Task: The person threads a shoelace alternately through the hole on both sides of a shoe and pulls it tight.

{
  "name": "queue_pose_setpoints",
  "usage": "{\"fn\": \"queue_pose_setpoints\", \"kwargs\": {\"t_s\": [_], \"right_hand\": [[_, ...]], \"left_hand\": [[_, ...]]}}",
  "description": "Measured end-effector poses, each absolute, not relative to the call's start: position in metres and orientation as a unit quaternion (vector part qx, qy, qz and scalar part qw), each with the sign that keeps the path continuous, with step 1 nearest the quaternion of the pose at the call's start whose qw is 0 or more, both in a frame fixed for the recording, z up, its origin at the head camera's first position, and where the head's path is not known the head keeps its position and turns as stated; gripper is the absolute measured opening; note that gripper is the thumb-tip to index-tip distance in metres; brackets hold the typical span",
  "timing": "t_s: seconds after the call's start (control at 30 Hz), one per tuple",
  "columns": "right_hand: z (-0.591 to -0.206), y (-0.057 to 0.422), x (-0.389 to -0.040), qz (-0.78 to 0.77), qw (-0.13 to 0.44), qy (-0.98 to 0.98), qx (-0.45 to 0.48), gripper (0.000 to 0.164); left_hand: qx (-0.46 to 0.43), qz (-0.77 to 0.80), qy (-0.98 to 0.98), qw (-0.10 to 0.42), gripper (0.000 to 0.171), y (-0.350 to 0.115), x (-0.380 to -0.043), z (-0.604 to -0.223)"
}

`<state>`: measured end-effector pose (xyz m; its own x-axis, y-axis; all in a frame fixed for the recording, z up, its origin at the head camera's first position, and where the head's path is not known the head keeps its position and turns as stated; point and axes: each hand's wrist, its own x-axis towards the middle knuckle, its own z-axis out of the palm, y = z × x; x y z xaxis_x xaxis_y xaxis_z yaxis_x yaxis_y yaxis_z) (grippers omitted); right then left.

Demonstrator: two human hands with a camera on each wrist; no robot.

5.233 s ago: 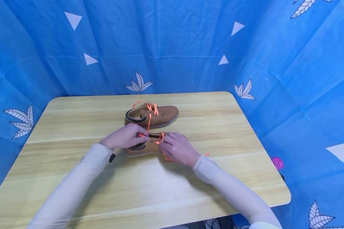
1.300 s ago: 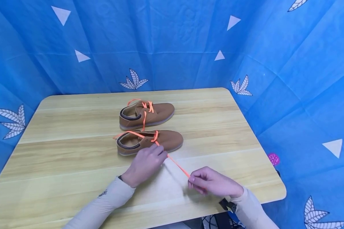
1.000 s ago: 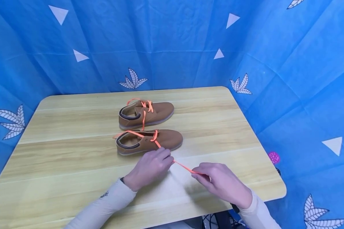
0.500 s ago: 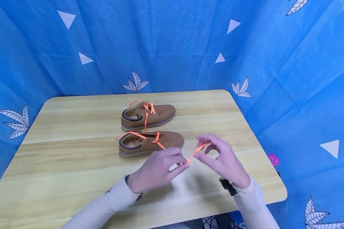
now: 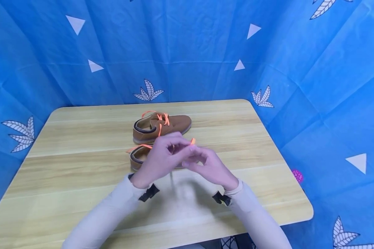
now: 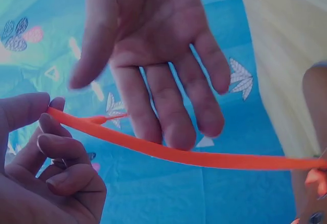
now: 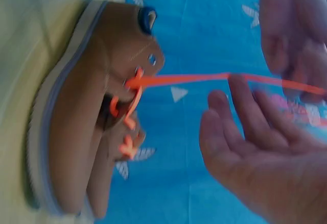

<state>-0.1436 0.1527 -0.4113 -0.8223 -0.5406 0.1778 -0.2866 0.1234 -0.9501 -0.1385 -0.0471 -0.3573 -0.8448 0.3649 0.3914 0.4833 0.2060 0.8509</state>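
Note:
In the head view my left hand (image 5: 162, 155) and right hand (image 5: 212, 167) meet above the nearer brown shoe (image 5: 136, 162), hiding most of it. An orange shoelace (image 6: 184, 157) runs up from this shoe's eyelets. The left wrist view shows my left hand (image 6: 61, 173) pinching the lace between thumb and index finger. My right hand (image 6: 158, 40) has its fingers extended and spread, fingertips right at the lace. From the right wrist view, the lace (image 7: 184, 79) stretches taut out of the shoe (image 7: 76, 127), past the right hand's (image 7: 271, 157) loosely bent fingers.
A second brown shoe (image 5: 179, 122) with orange laces sits just behind the first, toe to the right. Both are on a light wooden table (image 5: 81, 138). A blue patterned cloth (image 5: 187, 41) hangs behind and to the right.
Both hands came up and left from the table's front, lifting the lace over the nearer shoe. My right hand, which earlier pinched the lace, has let go; the shoes stayed put.

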Motion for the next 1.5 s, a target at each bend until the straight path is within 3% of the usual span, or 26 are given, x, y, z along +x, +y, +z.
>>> {"fn": "queue_pose_setpoints", "kwargs": {"t_s": [0.3, 0.4, 0.5, 0.63, 0.73, 0.87, 1.13, 1.5], "right_hand": [[-0.396, 0.123, -0.170, -0.642, 0.030, 0.701, -0.309, 0.023], [-0.387, 0.114, -0.178, -0.656, -0.005, 0.696, -0.294, 0.027], [-0.375, 0.102, -0.189, -0.654, -0.075, 0.700, -0.277, 0.035], [-0.360, 0.087, -0.206, -0.583, -0.212, 0.727, -0.295, 0.037], [-0.356, 0.081, -0.218, -0.497, -0.298, 0.748, -0.322, 0.033], [-0.354, 0.080, -0.231, -0.441, -0.341, 0.758, -0.338, 0.026], [-0.350, 0.078, -0.252, -0.445, -0.306, 0.780, -0.315, 0.022], [-0.353, 0.068, -0.268, -0.384, -0.128, 0.856, -0.322, 0.020]], "left_hand": [[-0.224, -0.588, -0.775, 0.059, 0.014, -0.062, -0.167, -0.327], [-0.203, -0.584, -0.782, 0.070, 0.019, -0.068, -0.180, -0.321], [-0.186, -0.575, -0.791, 0.097, 0.021, -0.075, -0.192, -0.317], [-0.167, -0.565, -0.799, 0.121, 0.025, -0.081, -0.206, -0.318], [-0.160, -0.562, -0.804, 0.107, 0.030, -0.086, -0.215, -0.324], [-0.177, -0.520, -0.834, 0.056, 0.039, -0.101, -0.226, -0.343], [-0.322, -0.272, -0.902, -0.090, 0.028, -0.130, -0.236, -0.406], [-0.364, -0.255, -0.888, -0.118, 0.020, -0.138, -0.242, -0.421]]}}
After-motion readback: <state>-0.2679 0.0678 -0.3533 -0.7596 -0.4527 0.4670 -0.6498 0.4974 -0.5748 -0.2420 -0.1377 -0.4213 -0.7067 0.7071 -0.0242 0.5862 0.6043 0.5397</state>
